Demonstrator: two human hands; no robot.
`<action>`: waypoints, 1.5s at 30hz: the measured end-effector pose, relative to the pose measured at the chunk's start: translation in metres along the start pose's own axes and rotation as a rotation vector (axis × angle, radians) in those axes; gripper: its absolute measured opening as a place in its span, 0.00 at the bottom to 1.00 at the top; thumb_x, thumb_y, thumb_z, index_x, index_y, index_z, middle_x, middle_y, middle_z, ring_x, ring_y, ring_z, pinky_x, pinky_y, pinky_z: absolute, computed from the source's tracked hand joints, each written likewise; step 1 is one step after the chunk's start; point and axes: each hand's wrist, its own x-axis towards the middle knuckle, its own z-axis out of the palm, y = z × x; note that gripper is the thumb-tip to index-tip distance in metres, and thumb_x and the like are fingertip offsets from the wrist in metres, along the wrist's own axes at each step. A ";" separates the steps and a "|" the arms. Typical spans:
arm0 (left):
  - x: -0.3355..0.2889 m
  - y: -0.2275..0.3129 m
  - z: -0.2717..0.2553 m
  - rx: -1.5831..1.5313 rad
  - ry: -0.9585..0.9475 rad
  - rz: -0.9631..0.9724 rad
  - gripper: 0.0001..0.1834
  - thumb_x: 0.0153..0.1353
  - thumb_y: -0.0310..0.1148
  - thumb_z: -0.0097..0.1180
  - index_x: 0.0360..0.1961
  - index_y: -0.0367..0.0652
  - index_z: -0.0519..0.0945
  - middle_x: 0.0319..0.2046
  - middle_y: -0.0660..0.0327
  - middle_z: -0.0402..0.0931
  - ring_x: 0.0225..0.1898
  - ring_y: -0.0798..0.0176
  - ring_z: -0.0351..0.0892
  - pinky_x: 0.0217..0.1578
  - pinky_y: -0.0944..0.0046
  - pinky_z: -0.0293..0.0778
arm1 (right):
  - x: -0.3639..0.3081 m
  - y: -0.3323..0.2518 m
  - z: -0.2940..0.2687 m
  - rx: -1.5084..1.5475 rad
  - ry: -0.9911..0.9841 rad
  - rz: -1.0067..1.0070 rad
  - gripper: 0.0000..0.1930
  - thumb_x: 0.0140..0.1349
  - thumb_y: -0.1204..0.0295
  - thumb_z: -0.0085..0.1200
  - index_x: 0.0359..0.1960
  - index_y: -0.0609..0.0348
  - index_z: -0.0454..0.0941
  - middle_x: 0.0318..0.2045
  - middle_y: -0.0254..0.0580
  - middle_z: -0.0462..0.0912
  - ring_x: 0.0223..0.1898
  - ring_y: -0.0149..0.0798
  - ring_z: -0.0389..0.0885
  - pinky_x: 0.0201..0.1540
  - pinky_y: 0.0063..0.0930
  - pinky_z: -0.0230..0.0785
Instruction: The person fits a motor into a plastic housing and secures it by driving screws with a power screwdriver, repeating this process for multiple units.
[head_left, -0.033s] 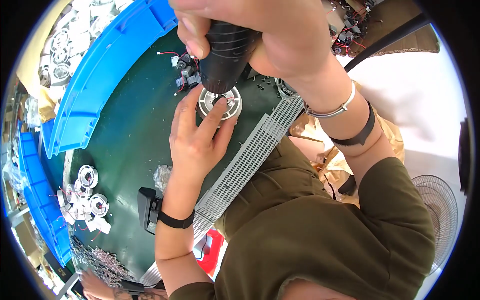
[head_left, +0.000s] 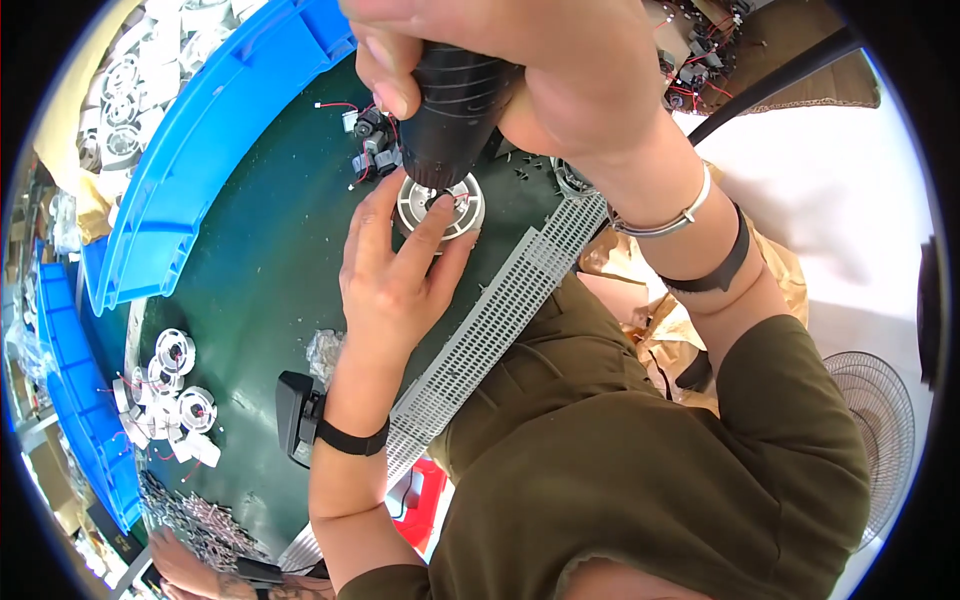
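My right hand [head_left: 560,75] is wrapped around a black power screwdriver [head_left: 450,110], held upright with its lower end over a round white plastic housing [head_left: 470,222]. The tool's tip is hidden, so I cannot tell whether it touches a screw. My left hand [head_left: 395,270] grips the housing by its rim against the green table. Its index finger reaches into the middle, beside a dark part and a thin red wire. Just left of the screwdriver lie several small dark motors [head_left: 375,140] with red wires. Loose dark screws [head_left: 518,165] are scattered to its right.
Blue plastic bins [head_left: 165,215] line the left, with white parts behind. Several white round housings [head_left: 175,385] with wires sit at the left edge, near a pile of thin metal pieces [head_left: 205,520]. Another person's hand [head_left: 180,565] is beside it. A perforated grey strip [head_left: 490,330] edges the table.
The other person's hand at the lower left has shifted slightly upward. My own hands, the screwdriver and the housing show no visible movement.
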 end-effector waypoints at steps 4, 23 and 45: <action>-0.001 0.001 0.005 -0.006 0.036 -0.022 0.17 0.39 0.27 0.68 0.35 0.42 0.81 0.44 0.48 0.72 0.39 0.48 0.77 0.35 0.59 0.76 | 0.002 0.004 0.003 -0.009 -0.011 -0.013 0.12 0.47 0.75 0.60 0.28 0.59 0.67 0.21 0.26 0.66 0.23 0.23 0.63 0.25 0.22 0.55; -0.006 -0.005 0.006 -0.021 0.054 -0.018 0.18 0.39 0.29 0.68 0.36 0.43 0.82 0.43 0.46 0.71 0.39 0.46 0.76 0.34 0.58 0.76 | 0.010 0.013 0.012 0.058 -0.087 0.069 0.10 0.45 0.77 0.60 0.23 0.57 0.68 0.18 0.24 0.68 0.20 0.20 0.64 0.23 0.20 0.58; -0.007 -0.046 -0.100 0.229 0.179 -0.321 0.24 0.45 0.28 0.66 0.45 0.37 0.73 0.40 0.50 0.76 0.43 0.50 0.76 0.45 0.56 0.71 | 0.042 -0.005 -0.004 -0.442 0.055 -0.118 0.15 0.53 0.63 0.61 0.28 0.63 0.74 0.20 0.35 0.75 0.24 0.27 0.74 0.29 0.20 0.66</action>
